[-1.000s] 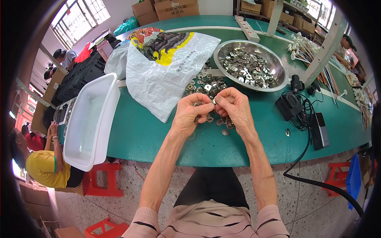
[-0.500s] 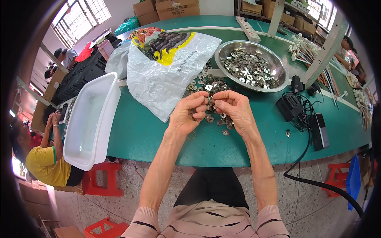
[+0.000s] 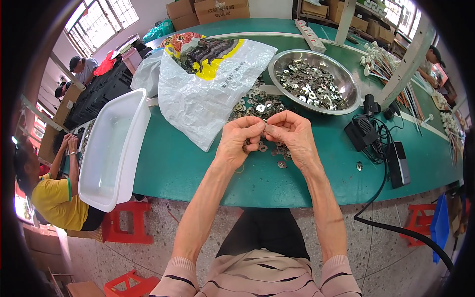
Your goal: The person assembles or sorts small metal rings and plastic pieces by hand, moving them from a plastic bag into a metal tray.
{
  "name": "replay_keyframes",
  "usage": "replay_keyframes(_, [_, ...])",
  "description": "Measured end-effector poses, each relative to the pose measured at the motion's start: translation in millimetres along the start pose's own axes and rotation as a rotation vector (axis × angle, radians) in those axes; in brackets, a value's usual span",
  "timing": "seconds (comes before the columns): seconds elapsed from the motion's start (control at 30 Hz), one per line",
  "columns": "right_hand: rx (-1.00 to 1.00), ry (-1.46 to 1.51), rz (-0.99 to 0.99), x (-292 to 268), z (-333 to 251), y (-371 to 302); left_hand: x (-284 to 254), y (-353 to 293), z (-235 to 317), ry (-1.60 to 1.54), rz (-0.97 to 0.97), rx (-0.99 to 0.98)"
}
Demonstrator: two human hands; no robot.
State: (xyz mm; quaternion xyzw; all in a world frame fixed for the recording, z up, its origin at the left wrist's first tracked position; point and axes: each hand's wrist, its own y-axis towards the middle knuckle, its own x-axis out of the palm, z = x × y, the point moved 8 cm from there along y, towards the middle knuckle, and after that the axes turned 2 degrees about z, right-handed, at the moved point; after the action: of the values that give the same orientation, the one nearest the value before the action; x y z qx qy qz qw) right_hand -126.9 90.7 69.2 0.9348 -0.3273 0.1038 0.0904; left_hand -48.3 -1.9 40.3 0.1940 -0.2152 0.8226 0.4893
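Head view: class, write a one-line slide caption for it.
Left hand and right hand pinch small metal parts together above a green table.

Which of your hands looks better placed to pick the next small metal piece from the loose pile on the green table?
Probably the right hand: the metal pieces lie just beyond it and toward the steel bowl. The left hand pinches fingertip to fingertip with it, nearer the plastic bag.

Small flat metal parts [image 3: 262,106], silver and brass-coloured, lie in a loose pile on the green table [image 3: 198,168], partly beneath both hands.
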Motion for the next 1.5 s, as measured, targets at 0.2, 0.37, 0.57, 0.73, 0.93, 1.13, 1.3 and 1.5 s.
replay_keyframes(0.2, [-0.031, -0.144, 0.074, -8, -1, 2, -1, 3, -9, -0.422, -0.129, -0.183])
replay_keyframes(0.37, [-0.126, -0.641, 0.025, 5, -5, -3, -3, 3, -13, -0.551, -0.109, -0.252])
replay_keyframes(0.57, [-0.38, -1.108, -0.071, 22, -10, -13, -5, 2, -10, -0.6, -0.082, -0.241])
replay_keyframes(0.73, [-0.329, -1.152, -0.137, 24, -4, -12, -9, 1, 4, -0.641, -0.041, -0.132])
replay_keyframes(0.93, [-0.216, -0.966, -0.074, 18, -8, -8, -16, 4, 5, -0.579, 0.003, -0.075])
replay_keyframes(1.13, [0.009, -0.521, 0.023, 0, 2, -1, -16, 3, 5, -0.534, 0.027, -0.059])
replay_keyframes(1.3, [0.088, -0.101, -0.034, 3, 5, -2, -12, 2, 5, -0.435, -0.016, -0.049])
replay_keyframes(1.5, [0.096, -0.107, -0.008, -1, 3, -3, -5, -1, 8, -0.19, 0.01, -0.009])
